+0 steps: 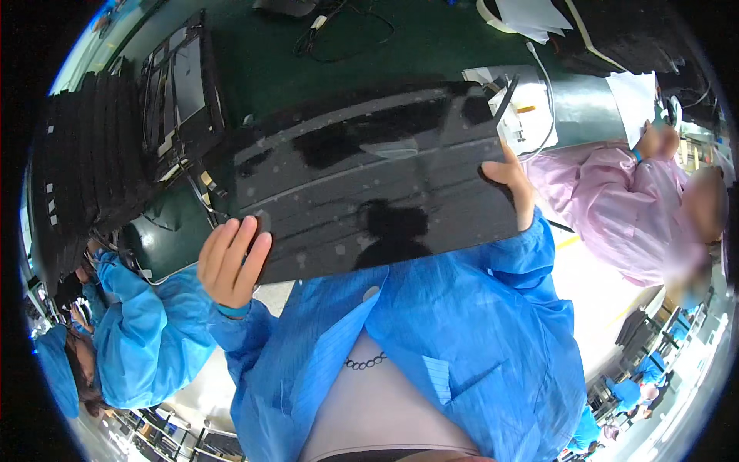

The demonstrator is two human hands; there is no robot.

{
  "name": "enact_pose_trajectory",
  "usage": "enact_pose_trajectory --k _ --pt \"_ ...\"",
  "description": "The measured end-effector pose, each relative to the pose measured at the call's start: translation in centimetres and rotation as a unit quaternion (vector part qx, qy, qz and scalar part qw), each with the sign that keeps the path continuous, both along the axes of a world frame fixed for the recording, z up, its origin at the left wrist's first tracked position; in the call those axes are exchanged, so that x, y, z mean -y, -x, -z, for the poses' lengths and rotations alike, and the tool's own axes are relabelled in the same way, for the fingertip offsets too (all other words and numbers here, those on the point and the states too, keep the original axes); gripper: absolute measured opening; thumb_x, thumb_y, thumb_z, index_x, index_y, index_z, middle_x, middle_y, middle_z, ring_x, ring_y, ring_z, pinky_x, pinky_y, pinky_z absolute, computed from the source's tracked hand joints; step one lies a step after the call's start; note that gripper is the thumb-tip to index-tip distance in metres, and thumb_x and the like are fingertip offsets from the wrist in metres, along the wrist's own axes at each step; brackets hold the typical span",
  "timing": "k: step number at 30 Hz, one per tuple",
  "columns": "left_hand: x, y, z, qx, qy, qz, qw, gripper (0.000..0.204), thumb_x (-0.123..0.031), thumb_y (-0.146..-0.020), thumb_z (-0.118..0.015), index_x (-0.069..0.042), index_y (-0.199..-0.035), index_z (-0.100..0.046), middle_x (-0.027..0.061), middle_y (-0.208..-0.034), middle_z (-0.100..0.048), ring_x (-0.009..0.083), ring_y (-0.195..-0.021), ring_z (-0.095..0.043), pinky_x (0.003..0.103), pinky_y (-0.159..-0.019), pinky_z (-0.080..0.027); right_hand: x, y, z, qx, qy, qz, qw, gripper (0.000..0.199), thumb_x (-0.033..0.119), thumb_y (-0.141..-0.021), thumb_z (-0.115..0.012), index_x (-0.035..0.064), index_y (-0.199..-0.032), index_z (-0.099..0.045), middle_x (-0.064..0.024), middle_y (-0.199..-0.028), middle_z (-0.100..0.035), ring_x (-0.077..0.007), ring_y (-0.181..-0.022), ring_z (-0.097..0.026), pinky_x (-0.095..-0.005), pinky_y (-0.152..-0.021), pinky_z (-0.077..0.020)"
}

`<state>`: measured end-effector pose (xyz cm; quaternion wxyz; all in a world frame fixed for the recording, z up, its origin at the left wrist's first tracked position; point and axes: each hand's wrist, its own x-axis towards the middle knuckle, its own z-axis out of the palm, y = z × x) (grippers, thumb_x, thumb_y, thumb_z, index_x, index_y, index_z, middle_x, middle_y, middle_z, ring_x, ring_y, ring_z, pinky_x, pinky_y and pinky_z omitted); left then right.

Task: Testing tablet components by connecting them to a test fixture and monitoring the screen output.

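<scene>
A wide, glossy black flat panel point(369, 192), like a display screen, is held up in front of my chest, tilted and marked with pale smudges. My left hand point(233, 262) grips its lower left corner, with the fingers lying over the shiny face. At the right edge, my right hand point(516, 183) holds on with its thumb on the front; its other fingers are mostly hidden behind the panel. Dark shapes are reflected in the surface.
On the green table point(265, 58), a stack of black panels point(92, 146) stands at left beside an opened device frame point(181, 88). A black cable point(339, 35) lies at the back. White papers point(531, 108) are at right. People in blue point(146, 331) and pink point(608, 200) sit close on either side.
</scene>
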<state>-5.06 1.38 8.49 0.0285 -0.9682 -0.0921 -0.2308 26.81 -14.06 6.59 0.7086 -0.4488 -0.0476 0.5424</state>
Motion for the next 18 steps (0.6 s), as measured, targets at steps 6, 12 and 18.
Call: enact_pose_trajectory --k 6,12,18 --pt "1.9 0.9 8.0 0.003 -0.024 -0.083 0.996 0.025 -0.007 -0.085 -0.050 -0.006 -0.106 -0.064 0.0134 -0.109 -0.064 0.0289 -0.103 -0.060 0.038 -0.087 -0.049 -1.5 2.0 2.8 -0.075 0.010 0.131 0.988 0.063 0.004 -0.072 -0.051 0.0002 -0.133 -0.040 -0.0157 -0.131 -0.044 -0.0251 -0.108 -0.054 -0.0307 -0.092 -0.0418" --pt "1.8 0.0 9.9 0.086 -0.059 -0.130 0.986 0.022 -0.014 -0.085 -0.057 0.001 -0.100 -0.064 0.0182 -0.103 -0.065 0.0323 -0.098 -0.063 0.040 -0.085 -0.051 -2.8 1.7 3.0 0.006 -0.096 0.130 0.987 0.066 0.007 -0.076 -0.052 0.0002 -0.138 -0.033 -0.0143 -0.135 -0.043 -0.0248 -0.121 -0.045 -0.0322 -0.102 -0.0335" --pt "1.1 -1.4 10.0 0.106 -0.059 -0.132 0.984 0.026 -0.011 -0.083 -0.059 0.001 -0.106 -0.061 0.0193 -0.105 -0.064 0.0339 -0.098 -0.062 0.041 -0.085 -0.051 -2.1 -2.1 4.7 0.230 -0.034 0.016 0.972 0.058 0.002 -0.086 -0.050 0.0001 -0.140 -0.029 -0.0149 -0.136 -0.042 -0.0208 -0.124 -0.040 -0.0301 -0.103 -0.0298"
